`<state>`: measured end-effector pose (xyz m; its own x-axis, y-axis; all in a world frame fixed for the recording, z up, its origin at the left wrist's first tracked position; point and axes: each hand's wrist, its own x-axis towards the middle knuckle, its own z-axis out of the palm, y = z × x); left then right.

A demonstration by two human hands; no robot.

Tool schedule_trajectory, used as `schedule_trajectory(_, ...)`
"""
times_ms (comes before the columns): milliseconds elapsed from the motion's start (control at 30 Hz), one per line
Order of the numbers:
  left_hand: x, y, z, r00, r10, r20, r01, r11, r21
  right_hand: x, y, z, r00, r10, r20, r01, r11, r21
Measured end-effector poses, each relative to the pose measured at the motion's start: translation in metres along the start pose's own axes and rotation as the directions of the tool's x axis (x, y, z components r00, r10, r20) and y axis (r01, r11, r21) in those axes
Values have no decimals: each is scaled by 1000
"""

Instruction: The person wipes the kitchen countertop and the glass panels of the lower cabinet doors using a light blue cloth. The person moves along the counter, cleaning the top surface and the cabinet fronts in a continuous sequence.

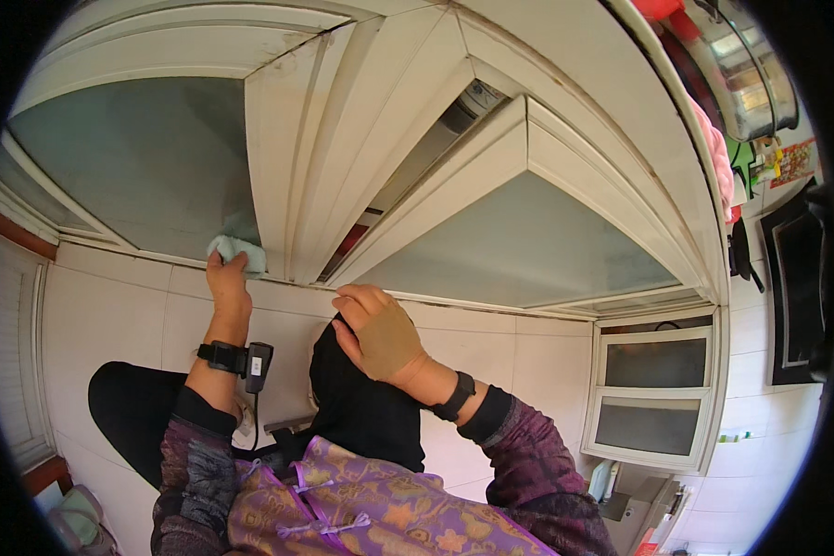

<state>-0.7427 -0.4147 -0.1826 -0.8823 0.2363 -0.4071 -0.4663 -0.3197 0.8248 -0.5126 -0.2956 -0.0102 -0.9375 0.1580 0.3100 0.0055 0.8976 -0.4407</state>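
Observation:
My left hand (231, 278) grips a folded pale blue-green cloth (240, 254) between thumb and fingers. The cloth lies at the lower right corner of a frosted glass panel (146, 160) set in a white cabinet door. My right hand (382, 333), with a tan patch across its back, rests over my raised knee in black trousers (368, 410) and holds nothing visible. Just beyond its fingers is the bottom edge of a second cabinet door (459, 187), which stands ajar. Through the gap a dark cylindrical item (469, 108) shows inside.
Pale floor tiles (459, 354) lie under me, below the cabinet row. A white cabinet with two dark panels (653, 396) stands at right. Above the countertop edge, a shiny metal pot (743, 76) and a pink cloth (712, 153) are visible. At lower left is a green-grey container (76, 521).

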Motion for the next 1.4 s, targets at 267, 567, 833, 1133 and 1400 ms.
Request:
schedule_trajectory(267,80,-91,-61,952,-306,23,306,945,-118,0,2,-1,993,111,26,-112,993,31)
schedule_trajectory(567,101,-112,-82,936,-347,61,351,934,-69,-3,6,0,993,114,26,-115,993,19)
schedule_trajectory(833,45,3,-36,954,-277,115,296,927,-231,-9,8,-3,997,74,-9,-75,997,-11)
schedule_trajectory(1133,-37,180,33,952,172,253,-93,951,-295,-14,9,-1,997,42,-72,-45,998,-43)
schedule_trajectory(1400,-78,282,69,795,491,355,-519,855,-20,-6,6,3,996,-9,-88,6,999,-39)
